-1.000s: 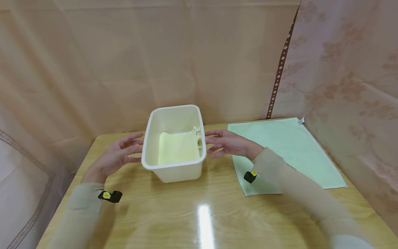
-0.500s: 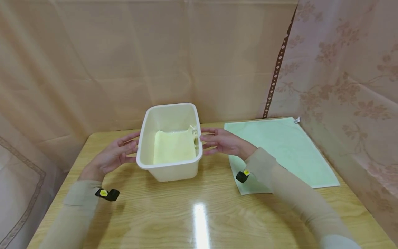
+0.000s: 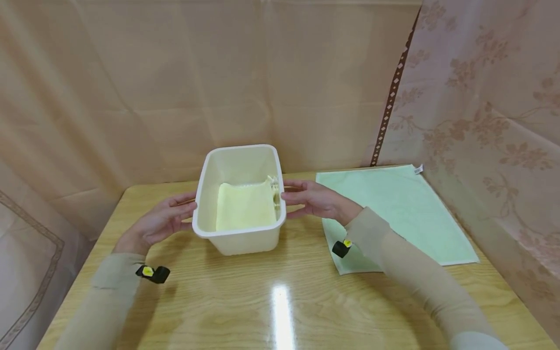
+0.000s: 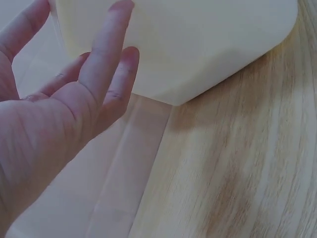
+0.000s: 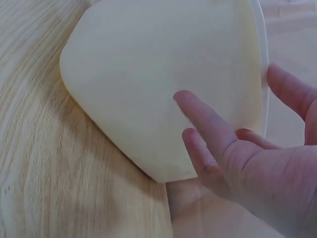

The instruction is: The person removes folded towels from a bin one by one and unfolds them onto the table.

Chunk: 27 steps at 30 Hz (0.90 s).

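Your left hand [image 3: 159, 221] and right hand [image 3: 319, 200] flank a cream-white, rectangular plastic bin [image 3: 243, 243] with rounded corners and a rolled rim, standing upright on a light wood-grain table [image 3: 210, 301] near its back edge. Your left fingers are spread and nearly straight; the thumb meets the bin's left rim. Your right fingers are likewise spread, loosely bent, with the thumb against the right rim; whether the remaining fingertips press the walls, you cannot tell.

Inside the bin, a pale yellow, cloth-like sheet [image 3: 245, 206] covers much of the bottom, and a small, shiny, clear-looking item [image 3: 275, 194], too indistinct to identify, sits along the right wall. Beyond your right hand, a mint-green cloth [image 3: 402, 214] lies spread flat, its white tag [image 3: 418, 169] at the far right corner. A beige curtain [image 3: 175, 97] hangs behind the table.
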{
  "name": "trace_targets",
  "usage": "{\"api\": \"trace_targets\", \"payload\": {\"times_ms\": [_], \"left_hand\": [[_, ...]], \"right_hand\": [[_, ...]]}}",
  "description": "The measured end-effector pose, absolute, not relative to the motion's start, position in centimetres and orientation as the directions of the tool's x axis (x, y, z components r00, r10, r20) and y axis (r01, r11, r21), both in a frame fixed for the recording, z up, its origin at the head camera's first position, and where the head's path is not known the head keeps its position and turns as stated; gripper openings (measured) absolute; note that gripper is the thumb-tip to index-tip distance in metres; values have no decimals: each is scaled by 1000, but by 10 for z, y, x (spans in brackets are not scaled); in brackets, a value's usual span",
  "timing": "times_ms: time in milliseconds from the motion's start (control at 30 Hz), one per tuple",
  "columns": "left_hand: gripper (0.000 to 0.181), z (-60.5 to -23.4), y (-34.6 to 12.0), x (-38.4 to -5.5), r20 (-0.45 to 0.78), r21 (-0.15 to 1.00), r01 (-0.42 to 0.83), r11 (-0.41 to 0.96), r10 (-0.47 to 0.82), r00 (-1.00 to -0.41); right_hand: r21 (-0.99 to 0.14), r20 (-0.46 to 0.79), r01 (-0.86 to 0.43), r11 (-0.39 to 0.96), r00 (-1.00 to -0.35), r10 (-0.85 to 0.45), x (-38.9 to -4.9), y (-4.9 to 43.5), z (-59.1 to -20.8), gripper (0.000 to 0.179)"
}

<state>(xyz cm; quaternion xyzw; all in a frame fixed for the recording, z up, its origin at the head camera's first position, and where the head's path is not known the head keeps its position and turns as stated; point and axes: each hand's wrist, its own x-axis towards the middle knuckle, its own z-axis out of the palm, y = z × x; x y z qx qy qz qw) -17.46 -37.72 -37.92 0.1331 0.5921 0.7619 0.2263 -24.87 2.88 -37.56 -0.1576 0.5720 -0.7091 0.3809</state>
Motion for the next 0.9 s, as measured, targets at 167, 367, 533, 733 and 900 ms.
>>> {"api": "trace_targets", "payload": {"times_ms": [167, 367, 533, 733, 900], "left_hand": [[32, -377, -377, -175, -72, 963, -191, -191, 501, -862], [29, -374, -376, -174, -104, 964, -205, -169, 471, -876], [27, -371, -378, -173, -122, 965, -211, -154, 446, -886], [29, -369, -385, -174, -113, 968, -199, -153, 441, -890], [35, -370, -400, -171, -84, 973, -178, -148, 491, -867]], "right_hand": [[-922, -219, 380, -72, -667, -712, -247, 26, -375, 56], [-912, -239, 404, -79, -677, -696, -246, 24, -374, 60], [-911, -228, 402, -95, -680, -697, -245, 20, -374, 59], [-903, -213, 409, -132, -693, -689, -240, 11, -376, 56], [-892, -213, 425, -155, -697, -685, -235, -2, -377, 54]]}}
